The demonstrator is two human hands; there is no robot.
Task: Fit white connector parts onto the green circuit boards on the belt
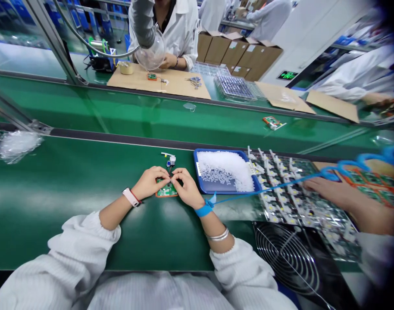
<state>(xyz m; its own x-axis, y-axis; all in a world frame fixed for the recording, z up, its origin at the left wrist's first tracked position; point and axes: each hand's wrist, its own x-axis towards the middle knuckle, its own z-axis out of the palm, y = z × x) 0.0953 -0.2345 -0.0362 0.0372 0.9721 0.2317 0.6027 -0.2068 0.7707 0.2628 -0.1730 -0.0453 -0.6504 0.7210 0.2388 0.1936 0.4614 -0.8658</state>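
My left hand [152, 182] and my right hand [186, 187] meet over the top edge of a small green circuit board [167, 192] with an orange rim, which lies on the green bench. Both hands are closed, thumb and fingers pinched together. What sits between the fingertips is too small to make out; thin dark leads seem to run there. Just beyond the fingers lies a small white and blue part [171, 161], with a white strip [166, 154] behind it. A blue wrist strap [204, 209] circles my right wrist.
Right of my hands stands a blue tray [200, 186] of small white pieces. Past it are rows of white-topped parts [282, 189], a fan grille [287, 254] and a co-worker's arm [355, 202]. A blue coiled cord [329, 173] crosses there. Plastic bags [16, 145] lie left.
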